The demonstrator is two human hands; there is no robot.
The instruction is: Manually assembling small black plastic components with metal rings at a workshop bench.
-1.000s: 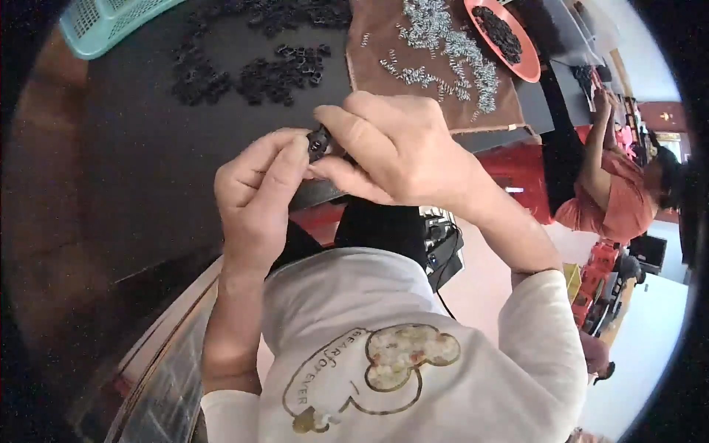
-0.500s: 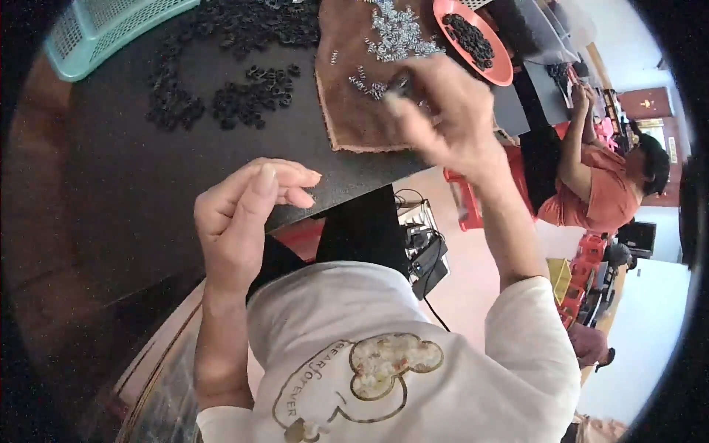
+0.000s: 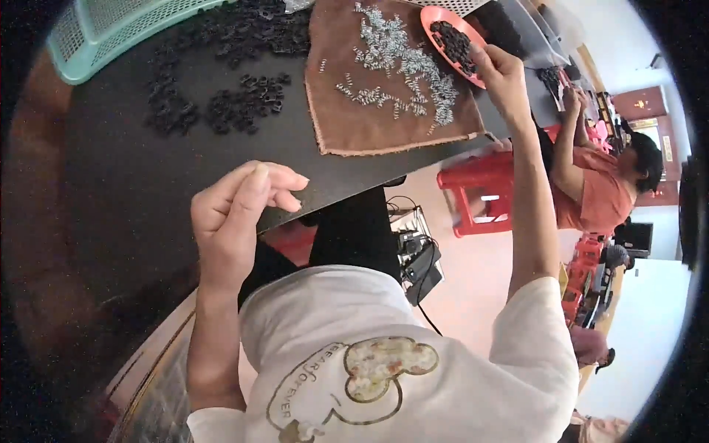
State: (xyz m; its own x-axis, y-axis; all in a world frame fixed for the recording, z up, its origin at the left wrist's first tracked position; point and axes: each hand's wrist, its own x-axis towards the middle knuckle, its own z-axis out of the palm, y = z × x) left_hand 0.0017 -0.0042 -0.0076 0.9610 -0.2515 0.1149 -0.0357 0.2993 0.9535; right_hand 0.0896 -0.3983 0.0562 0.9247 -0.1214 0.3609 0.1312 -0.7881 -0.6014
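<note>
Left hand (image 3: 233,213), nearest: half open, fingers loosely curled, thumb lying along the index finger, nothing seen in its grasp; it is held by the near edge of the dark surface (image 3: 140,188). Beyond it lie small black ring-like parts (image 3: 247,103), in loose clusters. To their right, a brown cloth (image 3: 351,129) bears scattered metal springs (image 3: 388,37). Right hand (image 3: 506,81), arm outstretched: thumb and fingers bent together at the rim of an oval coral dish (image 3: 445,15) beside the springs. The dish holds small black pieces (image 3: 452,44); whether the fingertips pinch one cannot be told.

Likely faults: pressure on the rim could tip the dish and spill its pieces; a forearm carried low over the cloth could sweep springs aside; a weak pinch could drop a piece among them.

Edges and room: the cloth's near right corner reaches the surface's edge, so springs pushed that way could fall toward the floor. A bare stretch of surface lies between the left hand and the ring-like parts, and a broader one to the left, below the green mesh basket (image 3: 74,70). A red stool (image 3: 476,176) stands beyond the right edge.
</note>
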